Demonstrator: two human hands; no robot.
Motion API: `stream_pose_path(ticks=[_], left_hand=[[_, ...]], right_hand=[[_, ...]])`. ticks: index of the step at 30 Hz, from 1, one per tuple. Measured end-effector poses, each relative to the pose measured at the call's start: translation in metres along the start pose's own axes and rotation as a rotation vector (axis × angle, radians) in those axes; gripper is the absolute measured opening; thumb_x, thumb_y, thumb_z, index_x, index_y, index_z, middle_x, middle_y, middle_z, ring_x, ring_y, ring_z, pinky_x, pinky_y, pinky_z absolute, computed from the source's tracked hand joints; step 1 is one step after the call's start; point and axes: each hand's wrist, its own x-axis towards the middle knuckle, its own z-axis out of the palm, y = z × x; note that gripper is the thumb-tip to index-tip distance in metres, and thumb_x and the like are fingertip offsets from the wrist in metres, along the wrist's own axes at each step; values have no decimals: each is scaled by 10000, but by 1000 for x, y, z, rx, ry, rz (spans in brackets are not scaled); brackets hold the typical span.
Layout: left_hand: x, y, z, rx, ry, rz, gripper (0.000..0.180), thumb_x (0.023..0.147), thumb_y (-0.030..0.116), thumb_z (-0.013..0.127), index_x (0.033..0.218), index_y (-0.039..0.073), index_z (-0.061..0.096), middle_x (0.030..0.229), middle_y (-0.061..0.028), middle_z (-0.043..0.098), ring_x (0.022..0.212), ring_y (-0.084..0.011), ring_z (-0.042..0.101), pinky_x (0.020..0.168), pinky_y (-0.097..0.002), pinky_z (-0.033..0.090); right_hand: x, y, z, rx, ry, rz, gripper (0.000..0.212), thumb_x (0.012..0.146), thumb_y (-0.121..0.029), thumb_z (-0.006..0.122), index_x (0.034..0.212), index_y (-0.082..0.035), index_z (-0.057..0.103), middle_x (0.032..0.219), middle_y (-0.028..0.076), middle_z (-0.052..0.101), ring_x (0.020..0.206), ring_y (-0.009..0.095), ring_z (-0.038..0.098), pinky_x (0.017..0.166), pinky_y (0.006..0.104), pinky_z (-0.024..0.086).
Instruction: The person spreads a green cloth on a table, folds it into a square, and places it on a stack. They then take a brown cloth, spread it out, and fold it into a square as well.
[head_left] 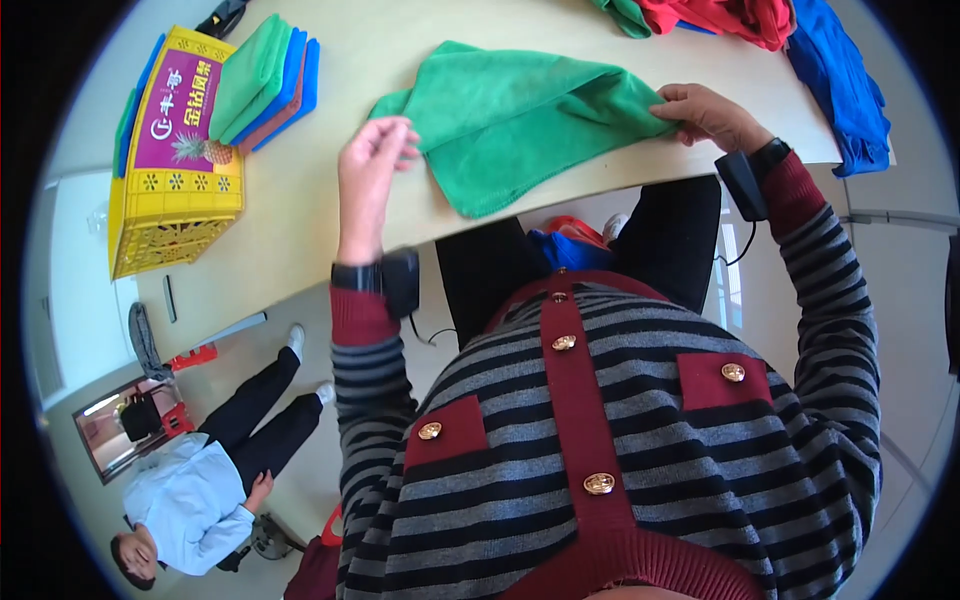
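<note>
The green cloth (510, 120) lay half-folded on the tabletop (300, 210); the right hand (705, 115) pinched the cloth's right edge in a closed grip; the left hand (370, 165) hovered open at its left edge, holding nothing; folded cloths (265, 85) lay well left.

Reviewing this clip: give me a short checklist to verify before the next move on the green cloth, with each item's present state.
1. Right hand grips the green cloth at its right edge: ok.
2. Left hand holds the cloth: not ok, fingers open just beside its left corner.
3. Cloth lies flat: not ok, creased and partly folded.
4. Cloth fully on the table: ok, near the front edge.
5. Stack of folded cloths on the yellow crate sits apart: ok.
</note>
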Motion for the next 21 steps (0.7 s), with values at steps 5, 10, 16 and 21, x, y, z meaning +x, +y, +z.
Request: stream_pose_path(ticks=[5, 10, 16, 21], left_hand=[[131, -23, 8, 757, 238, 178, 470, 914, 437, 666, 1092, 2, 680, 1002, -181, 723, 905, -304, 704, 776, -397, 545], [181, -27, 75, 876, 66, 76, 470, 789, 410, 748, 1039, 15, 703, 983, -224, 714, 943, -391, 687, 819, -440, 540], [209, -48, 37, 677, -139, -15, 322, 792, 310, 750, 931, 24, 692, 863, -119, 703, 802, -261, 668, 739, -374, 520], [194, 8, -15, 84, -174, 135, 166, 850, 198, 721, 953, 76, 674, 847, 5, 642, 760, -108, 583, 686, -287, 472]], right_hand=[[11, 2, 15, 177, 70, -97, 323, 936, -260, 682, 1163, -40, 615, 880, -14, 615, 682, 56, 581, 643, 215, 485], [-1, 6, 15, 206, 165, -110, 271, 927, -224, 678, 1124, -44, 630, 856, -15, 625, 704, 76, 598, 645, 225, 487], [8, -17, 6, 40, 50, -38, 244, 912, -199, 675, 1106, -52, 649, 875, -16, 630, 731, 79, 583, 651, 225, 475], [-3, -57, -21, -146, 164, -318, 187, 910, -190, 667, 1059, -77, 656, 871, -28, 622, 769, 64, 564, 653, 223, 457]])
